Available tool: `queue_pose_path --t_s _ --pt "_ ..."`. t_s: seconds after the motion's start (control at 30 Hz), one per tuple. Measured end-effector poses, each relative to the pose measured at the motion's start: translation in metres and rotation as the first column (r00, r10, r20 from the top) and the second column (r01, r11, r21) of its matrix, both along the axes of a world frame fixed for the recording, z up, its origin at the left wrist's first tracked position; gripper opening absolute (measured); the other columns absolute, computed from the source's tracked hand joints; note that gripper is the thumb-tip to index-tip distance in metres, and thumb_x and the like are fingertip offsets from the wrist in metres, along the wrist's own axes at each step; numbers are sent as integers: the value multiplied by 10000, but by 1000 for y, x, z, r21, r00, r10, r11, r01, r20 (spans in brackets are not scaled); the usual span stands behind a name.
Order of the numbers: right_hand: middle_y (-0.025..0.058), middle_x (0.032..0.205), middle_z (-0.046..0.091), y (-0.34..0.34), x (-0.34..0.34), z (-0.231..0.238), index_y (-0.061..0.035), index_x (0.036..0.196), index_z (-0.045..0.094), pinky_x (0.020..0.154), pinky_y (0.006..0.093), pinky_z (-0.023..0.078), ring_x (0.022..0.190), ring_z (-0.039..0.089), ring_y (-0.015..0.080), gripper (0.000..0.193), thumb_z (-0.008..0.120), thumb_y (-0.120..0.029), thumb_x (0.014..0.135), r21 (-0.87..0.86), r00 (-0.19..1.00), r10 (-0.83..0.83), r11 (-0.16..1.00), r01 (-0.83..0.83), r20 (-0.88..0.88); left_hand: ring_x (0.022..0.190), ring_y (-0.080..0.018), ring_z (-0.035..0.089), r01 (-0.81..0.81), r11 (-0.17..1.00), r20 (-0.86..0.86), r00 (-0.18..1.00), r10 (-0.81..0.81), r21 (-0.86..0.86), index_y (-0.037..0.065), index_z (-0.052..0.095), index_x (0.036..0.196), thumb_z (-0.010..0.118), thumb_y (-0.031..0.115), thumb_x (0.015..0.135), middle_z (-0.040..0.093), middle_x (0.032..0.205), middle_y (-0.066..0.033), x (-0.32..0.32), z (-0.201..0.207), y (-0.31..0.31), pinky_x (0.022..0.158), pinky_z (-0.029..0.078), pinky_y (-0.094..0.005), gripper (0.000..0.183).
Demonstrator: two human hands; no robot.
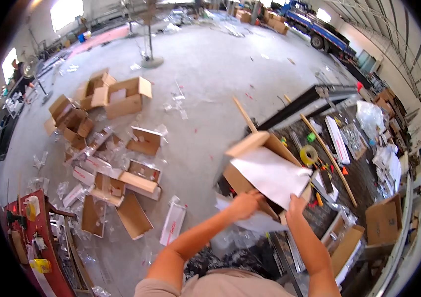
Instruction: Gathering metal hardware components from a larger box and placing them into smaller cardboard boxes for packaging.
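Note:
An open cardboard box (242,179) rests at the near left end of the cluttered workbench, one flap folded outward. Across its opening lies a white sheet (269,171), flat and slightly curled at the right. My left hand (246,204) is closed at the box's near edge, its fingertips partly hidden. At the near right corner, my right hand (296,205) pinches the edge of the white sheet, thumb toward the box. Beneath my hands hangs a thin whitish translucent wrap (257,221). The inside of the box is mostly covered by the sheet.
Around the box the bench holds a tape roll (309,155), a wooden stick (329,161), tools and a brown carton (383,219). Opened cardboard boxes (126,96) and plastic scraps litter the floor at left. A red table (54,247) stands near left; a blue truck (314,27) far right.

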State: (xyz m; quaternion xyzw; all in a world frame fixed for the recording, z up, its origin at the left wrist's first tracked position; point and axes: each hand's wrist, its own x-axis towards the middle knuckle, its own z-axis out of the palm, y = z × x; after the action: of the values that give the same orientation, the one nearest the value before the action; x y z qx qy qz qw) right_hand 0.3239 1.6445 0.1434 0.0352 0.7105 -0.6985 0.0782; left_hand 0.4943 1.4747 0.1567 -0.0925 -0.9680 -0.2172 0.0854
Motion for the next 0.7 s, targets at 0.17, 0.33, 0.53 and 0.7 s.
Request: queue_pose_path --t_s 0.17,0.33,0.53,0.7 --pt "148 1275 500 6 22 18 -32 1360 360 913 466 471 1089 552 333 562 451 44 810 -208 961 -8 976 68 277 1188 -238 421 12 997 -79 997 -6 82 126 700 809 645 124 654 505 1226 -43 -6 -15 8 778 468 -368 164" --pt "131 1249 510 15 3 -4 -124 1361 362 858 550 491 1053 563 354 554 414 26 831 -266 903 -38 950 166 427 1147 -232 440 -8 995 -44 999 12 95 142 702 860 652 127 680 515 1172 -24 -6 2 3 827 453 -367 188" --pt "116 1331 402 29 -54 -56 -92 1381 300 950 403 446 1161 484 262 717 323 193 724 -90 988 7 996 -21 -156 1179 -246 423 95 985 -57 995 -87 147 107 697 831 699 162 667 502 1205 -41 -32 -1 12 896 429 -362 174" --pt "182 1386 341 -44 42 66 63 1316 341 1054 327 285 1252 387 298 610 537 0 742 586 947 67 798 138 -314 1206 -232 425 76 991 -32 997 -73 108 89 696 853 675 126 661 502 1258 -47 -24 -8 -9 901 440 -351 196"
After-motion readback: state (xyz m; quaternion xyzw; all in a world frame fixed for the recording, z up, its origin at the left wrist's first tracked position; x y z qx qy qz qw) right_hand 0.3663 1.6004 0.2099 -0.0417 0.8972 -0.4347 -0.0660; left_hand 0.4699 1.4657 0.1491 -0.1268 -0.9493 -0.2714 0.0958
